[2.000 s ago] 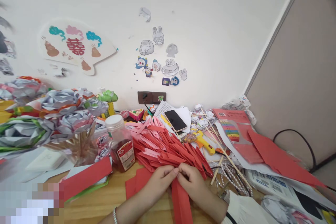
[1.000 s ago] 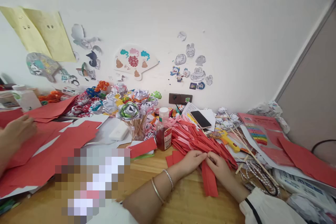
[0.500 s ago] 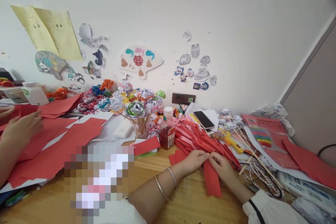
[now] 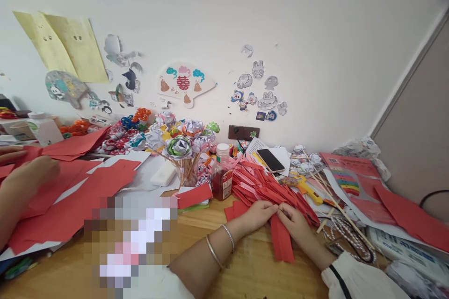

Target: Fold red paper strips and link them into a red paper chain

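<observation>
A red paper strip [image 4: 281,243] with a lengthwise crease hangs down toward me from my two hands over the wooden table. My left hand [image 4: 260,214], with bracelets at its wrist, pinches the strip's upper end. My right hand [image 4: 293,221] meets it there, thumb and fingers pressed together on the same end. Just behind both hands spreads a large heap of red folded strips [image 4: 261,182]. More flat red paper [image 4: 239,207] lies on the table behind my left wrist. My fingers hide the strip's top.
At the left, a co-worker's hands [image 4: 33,177] handle red sheets [image 4: 80,201]. A bottle of red liquid [image 4: 221,173] and a holder of paper flowers [image 4: 180,147] stand behind. Right of the heap lie a phone [image 4: 271,160], a yellow glue gun [image 4: 310,189], sticks and a braided cord [image 4: 343,238].
My hands keep nearly the same pinch on the strip. The co-worker's hands have shifted at the left edge. The whole view has moved slightly.
</observation>
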`<state>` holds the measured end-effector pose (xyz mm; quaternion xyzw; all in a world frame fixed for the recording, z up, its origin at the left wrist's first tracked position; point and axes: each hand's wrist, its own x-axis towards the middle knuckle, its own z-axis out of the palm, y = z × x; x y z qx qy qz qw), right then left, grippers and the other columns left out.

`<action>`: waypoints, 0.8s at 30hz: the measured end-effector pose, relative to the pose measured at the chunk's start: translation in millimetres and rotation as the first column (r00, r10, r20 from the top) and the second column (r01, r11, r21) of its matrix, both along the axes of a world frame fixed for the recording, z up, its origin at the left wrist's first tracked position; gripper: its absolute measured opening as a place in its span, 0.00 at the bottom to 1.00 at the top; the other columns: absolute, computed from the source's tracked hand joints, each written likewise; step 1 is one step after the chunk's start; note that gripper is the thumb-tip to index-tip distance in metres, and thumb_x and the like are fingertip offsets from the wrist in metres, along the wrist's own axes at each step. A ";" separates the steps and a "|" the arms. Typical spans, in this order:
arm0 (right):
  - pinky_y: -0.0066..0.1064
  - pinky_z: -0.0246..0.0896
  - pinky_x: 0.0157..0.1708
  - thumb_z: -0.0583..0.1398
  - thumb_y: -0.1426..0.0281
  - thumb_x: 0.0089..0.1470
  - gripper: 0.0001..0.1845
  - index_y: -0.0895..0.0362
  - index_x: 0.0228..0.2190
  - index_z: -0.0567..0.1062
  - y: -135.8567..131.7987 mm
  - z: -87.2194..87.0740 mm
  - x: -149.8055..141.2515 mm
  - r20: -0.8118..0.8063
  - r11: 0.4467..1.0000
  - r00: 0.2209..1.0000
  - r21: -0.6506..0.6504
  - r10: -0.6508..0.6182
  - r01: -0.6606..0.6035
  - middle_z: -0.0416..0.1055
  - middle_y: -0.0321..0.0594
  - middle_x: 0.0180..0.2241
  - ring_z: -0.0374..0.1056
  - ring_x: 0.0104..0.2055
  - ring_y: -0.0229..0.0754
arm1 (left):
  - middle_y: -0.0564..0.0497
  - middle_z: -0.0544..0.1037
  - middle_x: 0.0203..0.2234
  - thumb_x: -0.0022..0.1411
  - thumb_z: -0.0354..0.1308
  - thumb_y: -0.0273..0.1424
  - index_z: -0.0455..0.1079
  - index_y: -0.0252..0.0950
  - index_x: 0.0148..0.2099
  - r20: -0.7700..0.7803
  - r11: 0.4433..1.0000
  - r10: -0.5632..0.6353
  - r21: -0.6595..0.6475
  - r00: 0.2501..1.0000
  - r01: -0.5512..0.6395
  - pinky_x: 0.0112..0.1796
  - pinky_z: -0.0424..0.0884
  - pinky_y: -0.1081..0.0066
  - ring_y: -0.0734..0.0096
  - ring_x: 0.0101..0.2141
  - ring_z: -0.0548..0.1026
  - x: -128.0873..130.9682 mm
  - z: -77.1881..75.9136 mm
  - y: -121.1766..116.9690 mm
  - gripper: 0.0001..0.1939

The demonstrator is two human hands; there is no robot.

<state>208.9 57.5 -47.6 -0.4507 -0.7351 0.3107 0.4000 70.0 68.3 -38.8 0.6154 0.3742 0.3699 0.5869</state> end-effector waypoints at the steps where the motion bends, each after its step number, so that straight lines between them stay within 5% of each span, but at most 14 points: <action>1: 0.25 0.50 0.22 0.50 0.64 0.48 0.13 0.57 0.18 0.58 0.3 -0.4 0.0 0.000 1.000 1.000 -0.001 -0.003 0.003 0.55 0.32 0.18 0.53 0.23 0.35 | 0.57 0.62 0.16 0.50 0.50 0.42 0.65 0.31 0.23 0.007 1.000 -0.001 -0.003 1.000 0.001 0.25 0.58 0.75 0.79 0.20 0.60 0.1 0.0 0.0 0.17; 18: 0.26 0.53 0.27 0.48 0.65 0.51 0.12 0.58 0.21 0.61 -1.0 3.2 -3.5 -0.063 0.999 0.998 0.026 -0.021 0.023 0.59 0.34 0.21 0.57 0.26 0.37 | 0.55 0.66 0.18 0.48 0.50 0.43 0.64 0.32 0.26 0.126 0.989 -0.049 -0.129 0.991 0.065 0.23 0.59 0.75 0.77 0.20 0.62 -7.6 8.4 -2.2 0.17; 24: 0.25 0.53 0.25 0.48 0.65 0.50 0.12 0.57 0.20 0.60 -0.6 3.6 -4.2 -0.047 0.998 0.998 0.046 -0.029 0.031 0.58 0.33 0.20 0.56 0.25 0.36 | 0.54 0.67 0.19 0.48 0.52 0.45 0.64 0.31 0.25 0.025 0.994 -0.054 -0.089 0.998 0.056 0.25 0.58 0.75 0.76 0.22 0.63 -8.5 4.5 2.4 0.19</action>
